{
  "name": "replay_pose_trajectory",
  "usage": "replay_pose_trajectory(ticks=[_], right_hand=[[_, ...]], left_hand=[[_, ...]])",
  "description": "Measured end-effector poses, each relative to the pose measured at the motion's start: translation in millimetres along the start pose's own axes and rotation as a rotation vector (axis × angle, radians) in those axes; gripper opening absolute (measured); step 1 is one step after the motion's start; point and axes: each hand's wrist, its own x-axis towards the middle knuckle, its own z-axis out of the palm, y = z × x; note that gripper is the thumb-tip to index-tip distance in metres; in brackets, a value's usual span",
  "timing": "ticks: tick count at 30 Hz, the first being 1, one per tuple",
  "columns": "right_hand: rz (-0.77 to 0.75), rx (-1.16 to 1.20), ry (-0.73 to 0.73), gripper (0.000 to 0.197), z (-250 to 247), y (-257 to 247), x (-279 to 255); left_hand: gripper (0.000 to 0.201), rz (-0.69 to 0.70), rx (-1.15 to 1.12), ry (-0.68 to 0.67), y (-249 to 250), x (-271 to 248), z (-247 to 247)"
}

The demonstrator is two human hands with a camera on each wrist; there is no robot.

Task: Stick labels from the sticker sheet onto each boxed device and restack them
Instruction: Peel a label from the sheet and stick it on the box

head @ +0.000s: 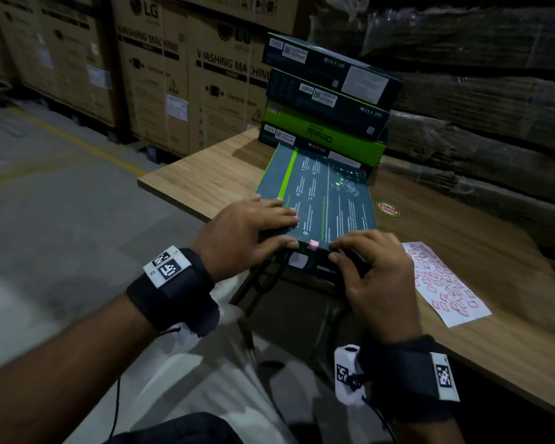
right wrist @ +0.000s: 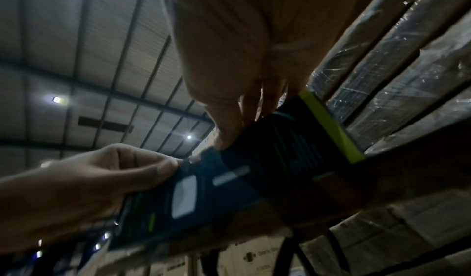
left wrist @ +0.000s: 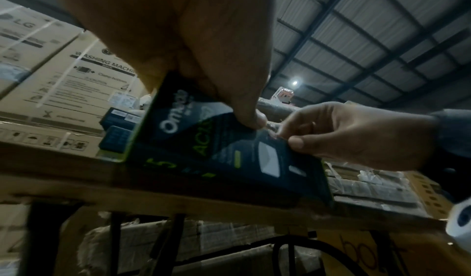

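A dark teal boxed device [head: 327,193] with a green stripe lies flat on the wooden table [head: 205,181], its near end past the table edge. A small pink label [head: 313,245] sits on its near top edge. My left hand [head: 289,229] grips the near left corner, fingers on top and thumb on the end face. My right hand [head: 343,251] pinches the near edge just right of the label. The wrist views show the box [left wrist: 193,139] [right wrist: 280,149] held between both hands [left wrist: 249,117] [right wrist: 224,139]. The white sticker sheet [head: 442,280] of pink labels lies to the right.
A stack of several dark and green device boxes [head: 327,100] stands at the back of the table, right behind the held box. A round red-green sticker [head: 387,209] is on the tabletop. Large washing machine cartons [head: 161,75] stand left, wrapped pallets [head: 478,91] right.
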Motion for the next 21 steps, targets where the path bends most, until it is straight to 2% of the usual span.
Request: replay_pose_trajectory(ticks=[5,11,15,21], right_hand=[[-0.025,-0.041,0.05,0.008,4.5,3.5,-4.2],[-0.017,-0.008,0.033,0.015,-8.1,7.6,-3.2],[0.031,-0.03,0.071,0.015,-14.9,21.0,-12.9],[0.02,0.013,0.094,0.015,-14.1,25.4,-16.6]], left_hand=[[0.041,-0.037,-0.043,0.016,-7.4,-7.5,4.7],[0.039,0.011,-0.056,-0.017,-12.5,-5.5,-14.3],[0.039,-0.01,-0.101,0.002,-19.4,-12.0,-20.5],[0.039,-0.031,-0.151,-0.002,-18.6,-12.4,-20.5]])
